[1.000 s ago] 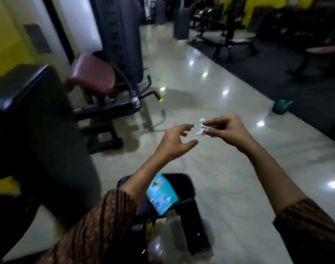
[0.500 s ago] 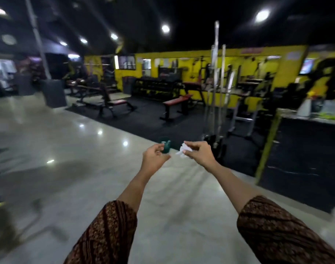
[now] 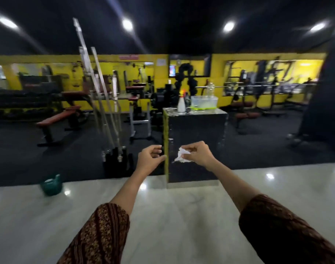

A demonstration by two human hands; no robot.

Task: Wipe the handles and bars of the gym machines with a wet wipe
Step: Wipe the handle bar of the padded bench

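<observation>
My right hand (image 3: 198, 156) pinches a small crumpled white wet wipe (image 3: 181, 157) in front of me at chest height. A short gap to its left, my left hand (image 3: 150, 161) is held up with curled fingers slightly apart and nothing in it. Neither hand touches any machine. Several steel barbell bars (image 3: 103, 107) stand upright in a floor holder to the left. Weight benches (image 3: 56, 119) and racks (image 3: 258, 88) stand further back on the black mat.
A black box-shaped counter (image 3: 197, 141) with a yellow edge stands straight ahead, carrying a spray bottle (image 3: 181, 103) and a clear plastic tub (image 3: 204, 102). A green kettlebell (image 3: 50, 185) sits on the shiny tiled floor at left. Yellow mirrored walls close the far side.
My view has swung up and to the right, from the bin and seat machine to the counter and barbell holder. Both hands kept their pose, the wipe staying in my right hand.
</observation>
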